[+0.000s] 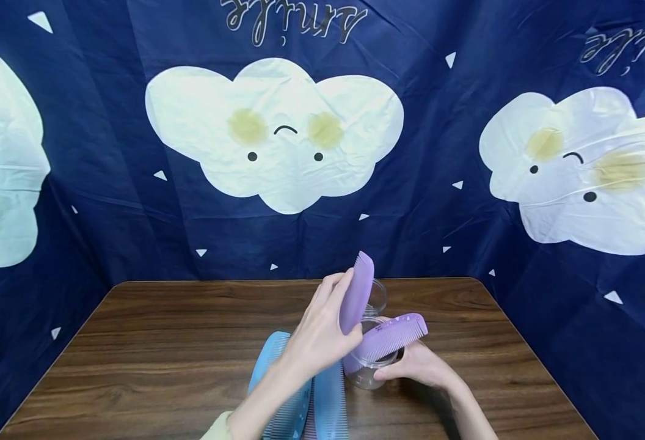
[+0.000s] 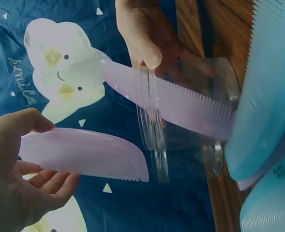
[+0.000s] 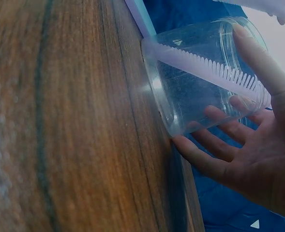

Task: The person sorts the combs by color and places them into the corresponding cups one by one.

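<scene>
While our left hand (image 1: 321,333) pinches a purple comb (image 1: 357,296) just right of lower centre in the head view, our right hand (image 1: 420,365) grips a clear jar (image 1: 366,380) beneath it — a second purple comb (image 1: 391,336) leans inside — near blue combs (image 1: 330,400) at bottom centre.

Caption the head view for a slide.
Left fingers hold a purple comb near an open clear jar held by right fingers, another purple comb leaning out of it.
</scene>
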Action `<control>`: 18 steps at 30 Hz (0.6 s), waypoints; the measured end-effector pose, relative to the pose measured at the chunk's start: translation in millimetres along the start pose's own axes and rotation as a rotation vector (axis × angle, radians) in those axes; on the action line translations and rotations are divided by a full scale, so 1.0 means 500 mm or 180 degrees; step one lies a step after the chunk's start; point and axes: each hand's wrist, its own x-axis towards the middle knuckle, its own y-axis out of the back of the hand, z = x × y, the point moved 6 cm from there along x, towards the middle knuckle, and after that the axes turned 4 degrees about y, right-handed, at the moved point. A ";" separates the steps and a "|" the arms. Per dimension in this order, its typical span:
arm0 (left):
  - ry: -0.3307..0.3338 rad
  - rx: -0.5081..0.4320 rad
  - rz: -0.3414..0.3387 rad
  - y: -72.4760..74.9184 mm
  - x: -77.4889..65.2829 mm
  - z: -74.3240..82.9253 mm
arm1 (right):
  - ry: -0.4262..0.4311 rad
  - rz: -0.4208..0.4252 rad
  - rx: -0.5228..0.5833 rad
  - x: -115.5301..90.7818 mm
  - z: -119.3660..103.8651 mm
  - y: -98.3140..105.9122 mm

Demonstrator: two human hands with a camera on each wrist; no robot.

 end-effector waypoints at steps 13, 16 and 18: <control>-0.0043 -0.0393 -0.0046 -0.019 0.024 0.036 | 0.0042 -0.0075 0.0128 -0.001 0.002 -0.001; -0.0150 -0.0457 -0.0001 -0.022 0.028 0.044 | -0.0072 -0.0078 0.0087 -0.002 0.004 0.000; -0.0195 -0.0481 0.0006 -0.026 0.030 0.047 | -0.0169 -0.0103 0.0040 -0.003 0.005 -0.001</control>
